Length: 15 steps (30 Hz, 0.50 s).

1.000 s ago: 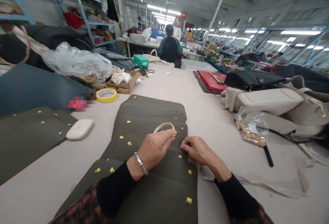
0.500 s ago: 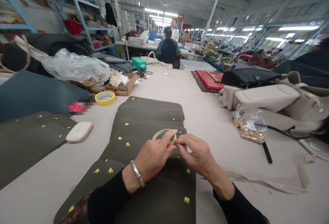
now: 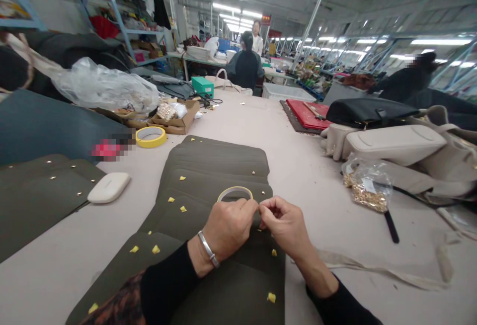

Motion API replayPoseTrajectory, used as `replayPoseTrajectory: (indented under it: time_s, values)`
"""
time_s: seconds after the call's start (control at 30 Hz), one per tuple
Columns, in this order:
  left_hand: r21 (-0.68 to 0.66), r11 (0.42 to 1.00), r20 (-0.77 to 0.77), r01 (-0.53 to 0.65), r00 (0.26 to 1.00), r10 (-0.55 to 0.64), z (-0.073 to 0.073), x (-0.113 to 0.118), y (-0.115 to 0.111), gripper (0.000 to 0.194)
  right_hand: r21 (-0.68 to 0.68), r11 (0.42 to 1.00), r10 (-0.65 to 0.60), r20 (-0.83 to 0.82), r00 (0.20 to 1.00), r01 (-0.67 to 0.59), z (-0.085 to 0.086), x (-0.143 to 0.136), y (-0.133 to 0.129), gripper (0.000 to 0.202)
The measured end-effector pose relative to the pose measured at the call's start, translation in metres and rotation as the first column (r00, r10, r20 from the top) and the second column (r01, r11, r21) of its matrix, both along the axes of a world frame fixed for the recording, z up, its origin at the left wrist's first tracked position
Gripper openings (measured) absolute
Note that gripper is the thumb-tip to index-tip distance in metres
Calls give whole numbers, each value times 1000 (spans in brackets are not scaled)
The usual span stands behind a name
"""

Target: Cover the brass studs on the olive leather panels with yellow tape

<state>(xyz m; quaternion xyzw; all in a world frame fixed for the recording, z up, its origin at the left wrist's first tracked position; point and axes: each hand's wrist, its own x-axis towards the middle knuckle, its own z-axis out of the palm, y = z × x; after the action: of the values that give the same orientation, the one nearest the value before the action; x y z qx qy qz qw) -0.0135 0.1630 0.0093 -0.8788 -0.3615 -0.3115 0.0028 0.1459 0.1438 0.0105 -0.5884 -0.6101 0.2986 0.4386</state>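
My left hand (image 3: 227,225) grips a thin tape roll (image 3: 235,193), fingers closed round its near edge, and holds it just above the stack of olive panels (image 3: 219,166). My right hand (image 3: 285,223) meets it at the roll's right side, thumb and forefinger pinched together there; what they pinch is too small to tell. A bracelet (image 3: 208,249) sits on my left wrist.

The panels lie fanned out on the table (image 3: 298,166), overlapping, dotted with small yellow tape squares (image 3: 272,296) and a few metal studs. To my left a white case (image 3: 109,188) rests by the edge of another olive pile (image 3: 37,196). To my right a bag of gold hardware (image 3: 367,183) lies near a black strap (image 3: 390,225).

Further out, a second, thicker yellow roll (image 3: 151,136) lies flat beyond the panels, just before a cardboard tray (image 3: 179,119). Beige bags (image 3: 395,143) and a black one (image 3: 367,111) stack up on the right, with a red mat (image 3: 307,114) behind.

At the far end a person in black (image 3: 246,66) sits with their back to me, and another in white (image 3: 257,39) stands beyond.
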Motion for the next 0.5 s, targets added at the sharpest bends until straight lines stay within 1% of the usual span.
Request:
replayPoseTrajectory:
  time_s: [0.07, 0.13, 0.17, 0.23, 0.3, 0.37, 0.43, 0.5]
  values:
    - [38, 999, 24, 20, 999, -21, -4, 5, -4, 22, -134, 990, -72, -153, 986, 52, -8, 5, 9, 17]
    - [55, 998, 16, 38, 999, -39, -8, 8, -8, 21, -208, 972, -154, -238, 959, 105, -17, 14, 20, 22]
    - [54, 998, -11, 35, 999, -34, -10, 10, -9, 20, -239, 964, -178, -264, 948, 115, -20, 20, 25, 25]
    - [27, 1000, -115, 8, 993, -5, -13, 11, -8, 15, -270, 958, -172, -291, 941, 91, -26, 30, 35, 31]
    - [-20, 1000, -245, -22, 969, 17, -18, 11, -4, 11, -255, 965, -130, -278, 952, 58, -28, 36, 41, 35]
    - [-65, 997, -346, -39, 938, 15, -22, 11, 1, 9, -225, 973, -95, -225, 970, 43, -28, 38, 44, 37]
    - [-88, 995, -391, -46, 921, 8, -25, 12, 3, 10, -208, 978, -58, -138, 989, 29, -27, 37, 45, 35]
    - [-95, 994, -393, -52, 919, 11, -26, 13, 3, 11, -180, 984, -17, -10, 1000, 15, -26, 35, 45, 31]
